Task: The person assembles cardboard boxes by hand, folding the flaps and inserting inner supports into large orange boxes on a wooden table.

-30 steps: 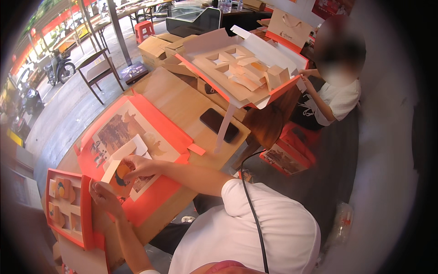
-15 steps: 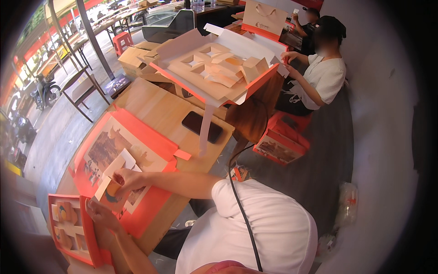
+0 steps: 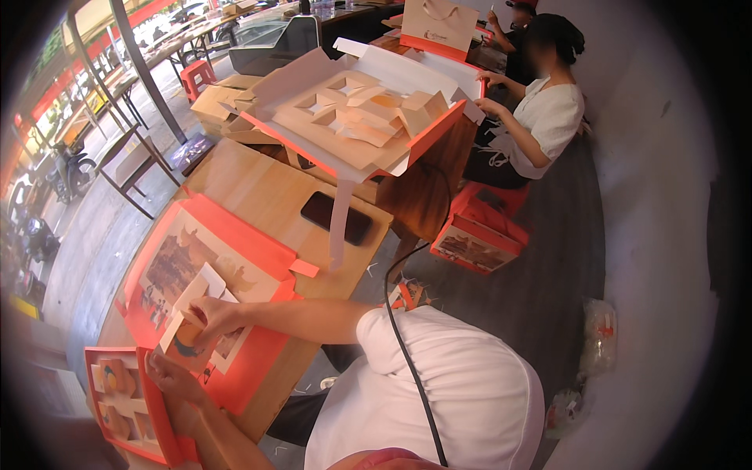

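A flat, unfolded red-orange box (image 3: 258,356) with a picture panel lies on the wooden table (image 3: 258,188). My right hand (image 3: 210,317) pinches a white card insert (image 3: 197,294) against that panel. My left hand (image 3: 168,377) rests on the edge of a second red box (image 3: 125,399) at the lower left. This box holds a card tray with round orange items. Both forearms reach in from the lower right, across my white shirt.
A black phone (image 3: 337,218) lies on the table's far side. Behind it a large stack of folded card box inserts (image 3: 356,113) stands on another table. A seated person in a white top (image 3: 544,117) works at the upper right. A red box (image 3: 478,244) sits on the floor.
The view has swung so the table and the stack sit further right and lower. My right hand stays pinched on the white insert, and my left hand stays at the small red box.
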`<state>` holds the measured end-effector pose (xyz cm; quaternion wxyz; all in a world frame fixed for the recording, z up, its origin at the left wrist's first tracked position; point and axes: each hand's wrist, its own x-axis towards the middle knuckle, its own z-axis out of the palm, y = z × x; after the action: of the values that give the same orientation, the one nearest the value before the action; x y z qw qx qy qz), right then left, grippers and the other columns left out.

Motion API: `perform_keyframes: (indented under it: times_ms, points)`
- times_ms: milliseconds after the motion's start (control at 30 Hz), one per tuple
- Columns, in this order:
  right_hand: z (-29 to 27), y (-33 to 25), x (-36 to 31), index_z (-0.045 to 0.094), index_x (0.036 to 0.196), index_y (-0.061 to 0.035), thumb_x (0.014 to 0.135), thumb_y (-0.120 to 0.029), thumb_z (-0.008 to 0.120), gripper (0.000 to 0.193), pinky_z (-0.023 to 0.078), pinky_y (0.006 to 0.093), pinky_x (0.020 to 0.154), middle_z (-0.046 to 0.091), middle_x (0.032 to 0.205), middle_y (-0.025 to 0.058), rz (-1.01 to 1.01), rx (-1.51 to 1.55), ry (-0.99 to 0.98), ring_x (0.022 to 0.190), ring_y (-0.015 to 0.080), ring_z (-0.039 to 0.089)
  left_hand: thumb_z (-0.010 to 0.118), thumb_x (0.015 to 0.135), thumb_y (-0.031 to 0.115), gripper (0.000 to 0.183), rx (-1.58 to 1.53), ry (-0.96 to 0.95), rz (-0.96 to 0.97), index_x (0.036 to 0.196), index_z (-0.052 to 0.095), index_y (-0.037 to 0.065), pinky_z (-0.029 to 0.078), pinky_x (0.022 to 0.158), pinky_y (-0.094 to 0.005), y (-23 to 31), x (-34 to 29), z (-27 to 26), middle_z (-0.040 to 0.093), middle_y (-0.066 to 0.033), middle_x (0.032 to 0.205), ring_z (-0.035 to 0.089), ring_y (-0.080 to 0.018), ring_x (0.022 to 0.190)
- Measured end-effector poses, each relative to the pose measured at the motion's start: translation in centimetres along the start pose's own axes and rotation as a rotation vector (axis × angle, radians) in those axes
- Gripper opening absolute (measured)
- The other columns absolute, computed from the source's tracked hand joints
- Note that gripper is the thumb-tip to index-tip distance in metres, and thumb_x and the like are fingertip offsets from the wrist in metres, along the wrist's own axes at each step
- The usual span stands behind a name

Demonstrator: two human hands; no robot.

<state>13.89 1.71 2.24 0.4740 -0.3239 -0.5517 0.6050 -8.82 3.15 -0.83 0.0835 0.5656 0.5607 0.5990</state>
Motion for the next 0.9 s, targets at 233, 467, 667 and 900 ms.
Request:
perform_keyframes:
  times_ms: [233,467,667,900]
  points:
    - [-0.6,-1.5,-0.7,0.05,0.108,-0.0026,0.065,-0.023,0.088,0.06,0.047,0.0259,0.049,0.061,0.091,0.0046,0.014,0.067,0.03,0.073,0.0081,0.059,0.047,0.105,0.023,0.037,0.001,0.011,-0.017,0.123,0.057,-0.008,0.049,0.087,-0.0353,0.3,0.3,-0.5,0.063,-0.0202,0.11,0.061,-0.0266,0.099]
    - [-1.1,0.5,0.3,0.049,0.117,-0.0002,0.078,-0.023,0.081,0.056,0.051,0.0264,0.063,0.062,0.101,0.0059,-0.036,0.255,-0.017,0.085,0.01,0.06,0.047,0.105,0.021,0.036,-0.012,0.014,0.003,0.124,0.056,-0.009,0.047,0.093,-0.0378,-0.2,0.6,-0.6,0.061,-0.0203,0.119,0.06,-0.0298,0.105]
    - [-1.2,3.0,1.5,0.048,0.123,0.0004,0.084,-0.02,0.078,0.053,0.048,0.0304,0.089,0.061,0.109,0.0072,-0.106,0.151,0.13,0.103,0.0129,0.057,0.049,0.103,0.024,0.039,-0.125,-0.025,-0.024,0.13,0.05,-0.005,0.048,0.094,-0.0381,-1.7,0.9,-0.7,0.057,-0.0167,0.126,0.058,-0.0274,0.111]
    - [-1.4,3.6,1.9,0.054,0.118,0.0009,0.082,-0.013,0.077,0.044,0.049,0.0297,0.088,0.064,0.108,0.0064,-0.102,0.169,0.124,0.102,0.0122,0.059,0.052,0.102,0.031,0.049,-0.648,-0.358,-0.218,0.139,0.042,0.001,0.05,0.094,-0.038,-4.4,0.5,-1.5,0.053,-0.0124,0.135,0.056,-0.0241,0.118]
